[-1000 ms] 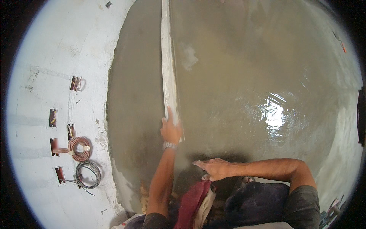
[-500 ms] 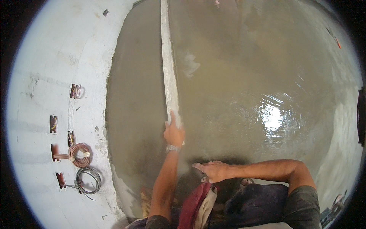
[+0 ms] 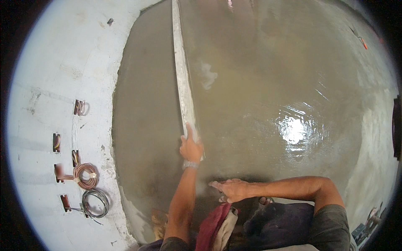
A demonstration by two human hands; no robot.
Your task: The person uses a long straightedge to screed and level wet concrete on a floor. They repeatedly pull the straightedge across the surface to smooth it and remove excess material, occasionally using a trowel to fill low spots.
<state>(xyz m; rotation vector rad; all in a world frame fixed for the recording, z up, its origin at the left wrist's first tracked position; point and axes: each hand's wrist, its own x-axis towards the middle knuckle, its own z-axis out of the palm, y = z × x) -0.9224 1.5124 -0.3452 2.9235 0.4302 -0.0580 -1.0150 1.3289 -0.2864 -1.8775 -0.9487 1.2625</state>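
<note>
My left hand grips the near end of a long, pale, cement-smeared straightedge, with the index finger stretched along its top. The straightedge lies across wet grey screed and runs far ahead past the upper edge of the view. To the right and nearer my body, my right hand hovers over the floor, index finger pointing left and thumb apart; no object shows in it. Just below it hangs a burgundy cloth. A bracelet or watch circles my left wrist.
A white wall borders the screed on the left. Open socket boxes hold loose wires. A brown cable coil and a grey one hang below. An orange-handled tool lies at the far right.
The view has shifted slightly, so the wall boxes and coils sit lower and a little further left. Both hands keep nearly the same pose, the left still on the straightedge.
</note>
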